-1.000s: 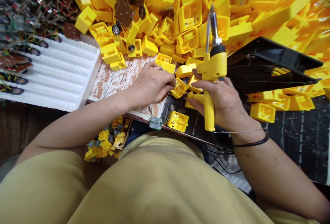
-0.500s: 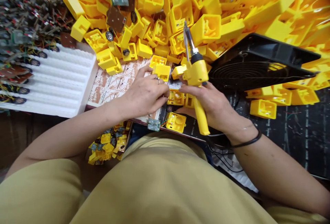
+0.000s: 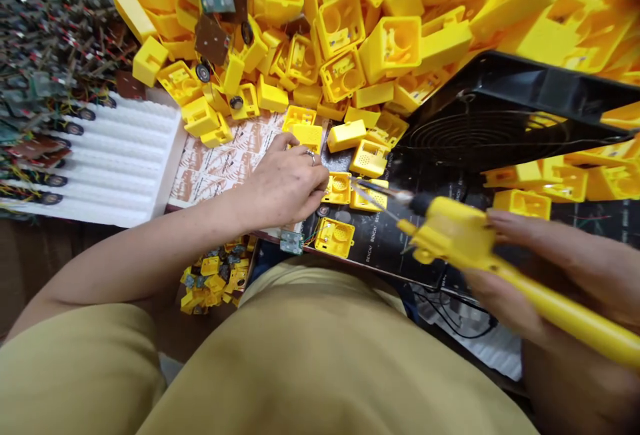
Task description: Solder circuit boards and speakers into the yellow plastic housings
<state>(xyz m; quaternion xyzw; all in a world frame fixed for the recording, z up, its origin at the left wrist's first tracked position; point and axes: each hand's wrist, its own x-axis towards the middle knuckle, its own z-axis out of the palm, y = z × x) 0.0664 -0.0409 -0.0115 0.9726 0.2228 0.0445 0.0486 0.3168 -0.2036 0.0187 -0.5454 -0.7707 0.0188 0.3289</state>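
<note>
My right hand (image 3: 565,248), smeared by motion, grips a yellow soldering gun (image 3: 457,231) with a solder feed tube. Its metal tip points left, over two small yellow plastic cases on the black bench. My left hand (image 3: 290,181), wearing a ring, has curled fingers against the left edge of an open yellow case (image 3: 340,188); whatever the fingertips pinch is hidden. Just right of that lies another yellow case (image 3: 370,196) with a perforated face. Nearer my body, an open case (image 3: 335,238) is wired to a small green circuit board (image 3: 291,241) at the bench edge.
Yellow cases (image 3: 395,48) are heaped along the back. A black fan (image 3: 480,115) leans at the right. On the left, a white foam tray (image 3: 135,161) bears wired boards and small round speakers. Below the bench edge is a box of small yellow parts (image 3: 215,281).
My right hand has swung the soldering gun right and towards me, and its tip has turned from pointing away to pointing left. My left hand has stayed almost in place.
</note>
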